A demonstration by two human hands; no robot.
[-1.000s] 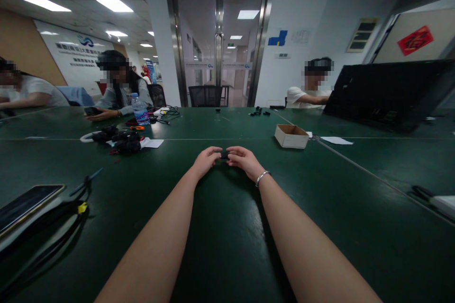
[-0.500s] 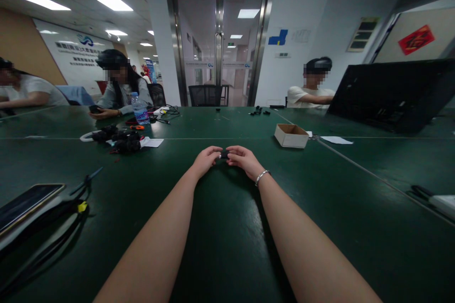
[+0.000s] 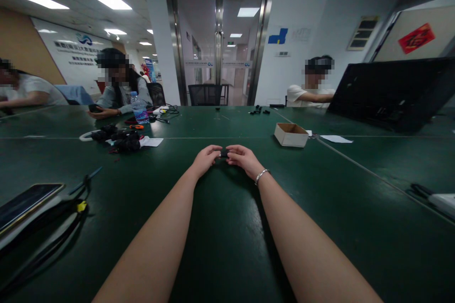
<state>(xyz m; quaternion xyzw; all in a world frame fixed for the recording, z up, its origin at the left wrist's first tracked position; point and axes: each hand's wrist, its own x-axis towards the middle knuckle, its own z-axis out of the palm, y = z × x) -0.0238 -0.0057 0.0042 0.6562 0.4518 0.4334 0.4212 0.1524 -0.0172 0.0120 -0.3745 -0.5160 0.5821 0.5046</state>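
Observation:
Both arms reach forward over the dark green table (image 3: 227,227). Between my fingertips is a small black object (image 3: 223,153), too small and too covered to name for sure. My left hand (image 3: 206,160) pinches its left end with thumb and fingers, where a pale spot shows. From the other side my right hand (image 3: 244,160) grips the right end, its fingers curled and hiding much of it. A silver bracelet (image 3: 262,176) circles my right wrist. The hands are just above the tabletop or resting on it; I cannot tell which.
An open cardboard box (image 3: 290,136) stands to the right, near paper (image 3: 336,139). Black cables and gear (image 3: 124,139) and a water bottle (image 3: 140,109) lie left. A phone (image 3: 30,203) and straps (image 3: 60,232) are near left. A monitor (image 3: 391,94) and several people are around the table.
The shiny spot at the left end of the small black object is less visible now. Both hands keep nearly the same place and grip.

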